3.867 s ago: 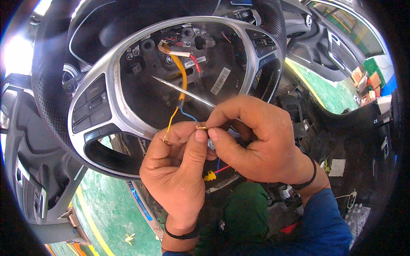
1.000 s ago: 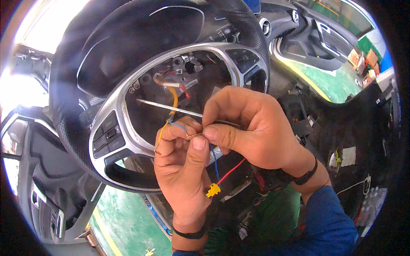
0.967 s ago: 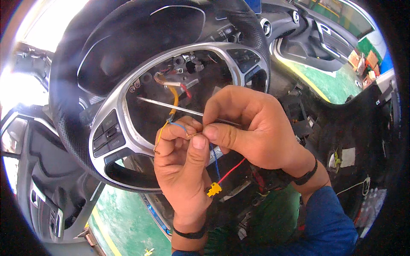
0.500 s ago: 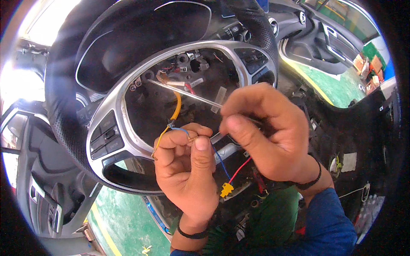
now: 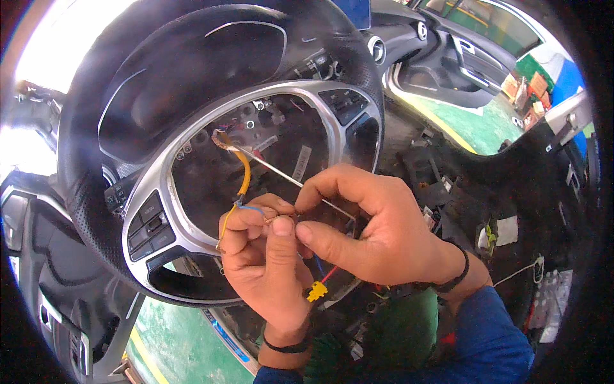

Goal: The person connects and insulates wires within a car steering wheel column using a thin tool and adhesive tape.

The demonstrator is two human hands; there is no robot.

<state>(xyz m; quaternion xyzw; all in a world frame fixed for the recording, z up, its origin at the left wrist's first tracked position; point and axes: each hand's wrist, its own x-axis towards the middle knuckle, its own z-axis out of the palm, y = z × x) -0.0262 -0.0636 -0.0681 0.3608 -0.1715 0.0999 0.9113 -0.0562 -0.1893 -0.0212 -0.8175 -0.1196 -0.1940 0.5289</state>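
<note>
My left hand [image 5: 272,256] pinches the bared copper end of a blue wire [image 5: 254,208] between thumb and forefinger. A yellow wire [image 5: 225,229] hangs over its fingers. Both come out of an orange-yellow sleeved cable [image 5: 247,174] rising from the open hub of a steering wheel [image 5: 83,153]. My right hand [image 5: 377,221] is closed round a thin metal rod [image 5: 275,169] that slants toward the hub. Its thumb and forefinger tips meet the left fingertips at the wire end. Below hangs a yellow connector [image 5: 316,291] with a red wire [image 5: 330,274] and a blue one; their upper ends are hidden.
The wheel's silver trim and button pad [image 5: 152,224] lie left of my hands. A grey door panel [image 5: 45,269] stands open at the left, another [image 5: 448,64] at the far right. A white card [image 5: 507,230] and a clear plastic sheet [image 5: 553,304] lie at the right.
My right hand has come left and down, so its fingertips now meet my left hand's at the wire end. The rod has shifted with it. The view has also moved slightly.
</note>
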